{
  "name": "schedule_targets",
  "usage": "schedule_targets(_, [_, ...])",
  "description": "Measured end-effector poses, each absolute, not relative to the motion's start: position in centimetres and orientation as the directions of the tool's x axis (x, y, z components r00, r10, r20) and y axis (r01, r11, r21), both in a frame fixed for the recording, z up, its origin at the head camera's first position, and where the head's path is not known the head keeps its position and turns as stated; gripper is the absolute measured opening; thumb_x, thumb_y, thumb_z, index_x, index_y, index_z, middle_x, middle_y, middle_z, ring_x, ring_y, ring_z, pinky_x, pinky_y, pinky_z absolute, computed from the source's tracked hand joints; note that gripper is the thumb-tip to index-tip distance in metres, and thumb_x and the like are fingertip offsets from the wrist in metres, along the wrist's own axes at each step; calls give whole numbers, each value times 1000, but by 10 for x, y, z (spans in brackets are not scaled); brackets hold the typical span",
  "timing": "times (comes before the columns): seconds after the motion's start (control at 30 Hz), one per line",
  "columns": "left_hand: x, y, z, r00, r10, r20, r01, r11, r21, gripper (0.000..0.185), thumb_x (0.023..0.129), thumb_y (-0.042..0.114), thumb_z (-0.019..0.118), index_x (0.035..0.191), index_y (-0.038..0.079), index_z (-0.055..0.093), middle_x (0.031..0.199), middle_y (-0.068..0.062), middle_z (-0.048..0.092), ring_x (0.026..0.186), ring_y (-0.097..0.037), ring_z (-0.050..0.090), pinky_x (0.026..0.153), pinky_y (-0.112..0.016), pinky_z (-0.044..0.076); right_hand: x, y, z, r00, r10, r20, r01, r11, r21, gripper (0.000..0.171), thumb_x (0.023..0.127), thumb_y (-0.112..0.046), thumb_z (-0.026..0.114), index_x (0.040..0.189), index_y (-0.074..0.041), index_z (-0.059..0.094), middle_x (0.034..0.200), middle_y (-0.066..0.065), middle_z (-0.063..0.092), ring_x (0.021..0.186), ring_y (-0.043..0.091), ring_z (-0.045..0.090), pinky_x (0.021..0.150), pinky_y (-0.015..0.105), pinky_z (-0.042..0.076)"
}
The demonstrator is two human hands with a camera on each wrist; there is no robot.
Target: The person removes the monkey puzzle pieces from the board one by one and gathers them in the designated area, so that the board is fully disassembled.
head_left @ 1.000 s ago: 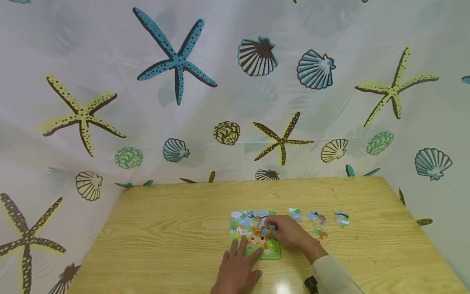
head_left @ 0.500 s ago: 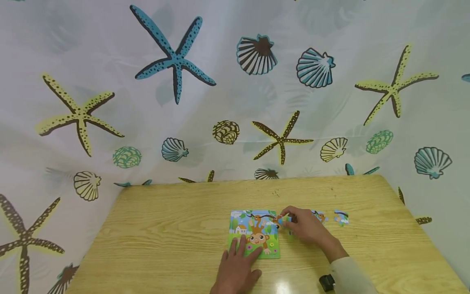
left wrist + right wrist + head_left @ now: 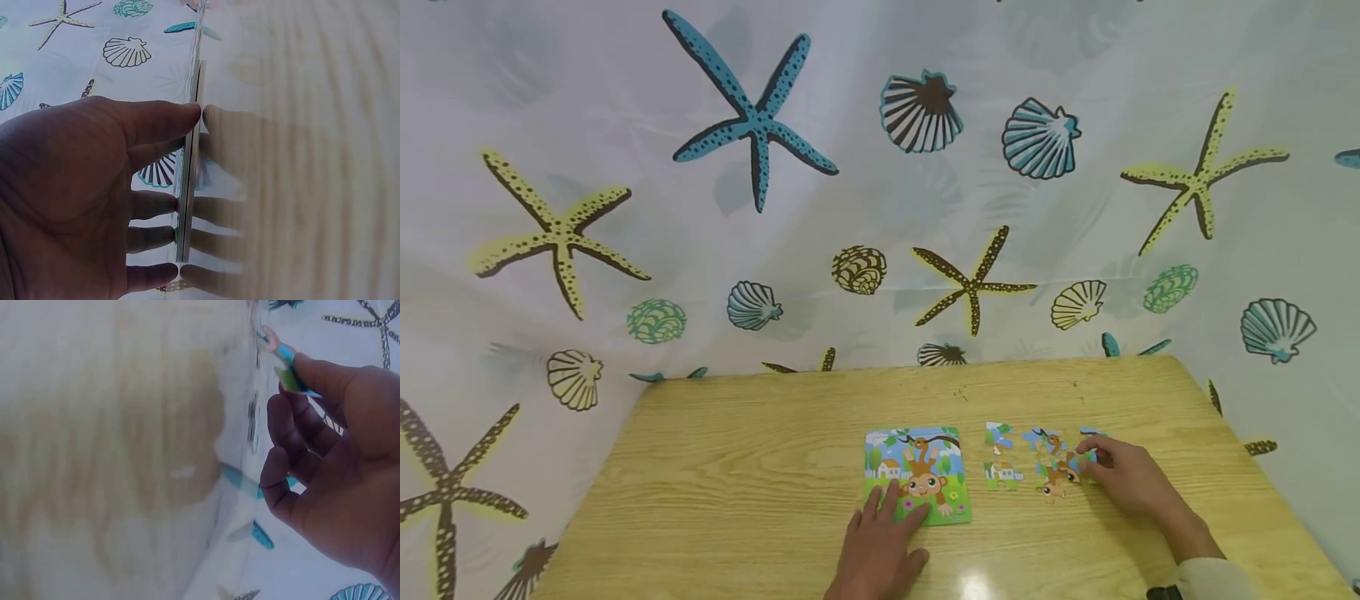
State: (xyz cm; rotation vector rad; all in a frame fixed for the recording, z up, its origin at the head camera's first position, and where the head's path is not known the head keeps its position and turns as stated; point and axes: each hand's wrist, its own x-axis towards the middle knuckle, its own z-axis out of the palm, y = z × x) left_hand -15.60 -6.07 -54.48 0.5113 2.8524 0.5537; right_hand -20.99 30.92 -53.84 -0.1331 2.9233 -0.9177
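Note:
A square monkey picture board lies flat on the table. My left hand rests on its lower left with fingers spread and straight; in the left wrist view the fingertips touch the thin board, seen edge-on. To the right my right hand is over a group of jigsaw pieces. The right wrist view shows its thumb and fingers pinching a small blue and green puzzle piece. Beside it lie monkey pieces, a house piece and a leaf piece. My hand partly hides the rightmost pieces.
The wooden table extends on both sides of the board and pieces. A white curtain printed with starfish and shells hangs along its back and sides. A dark wrist strap shows at the right cuff.
My right hand has moved right, from the board's upper right edge to the far side of the loose pieces, uncovering the house piece. The left hand has stayed on the board.

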Motion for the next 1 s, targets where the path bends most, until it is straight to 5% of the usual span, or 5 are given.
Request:
schedule_targets(0.23, [-155, -61, -547, -919, 378, -110, 309, 866, 393, 49, 90, 40, 62, 137, 26, 55, 155, -20, 33, 140, -48, 30, 105, -68, 35, -203, 330, -546, -991, -90, -95, -29, 858, -513, 25, 95, -26, 61, 111, -8, 65, 79, -1, 57, 67, 14, 47, 61, 30, 40])
schedule_targets(0.7, [-154, -65, -545, -919, 384, -87, 326, 867, 376, 52, 89, 40, 63, 139, 26, 53, 154, -19, 33, 138, -45, 34, 101, -66, 39, -204, 326, -549, -993, -118, -28, -93, 887, -452, 23, 91, -25, 67, 106, -8, 68, 97, 11, 62, 85, 25, 61, 70, 44, 53])
schedule_targets(1.0, [-168, -84, -545, -977, 205, -56, 163, 893, 419, 64, 87, 43, 66, 142, 18, 48, 153, -17, 37, 140, -43, 32, 104, -71, 31, -214, 276, -535, -992, -126, 3, -107, 833, -542, 19, 93, -20, 63, 109, -11, 68, 100, 8, 61, 87, 20, 60, 70, 37, 52])
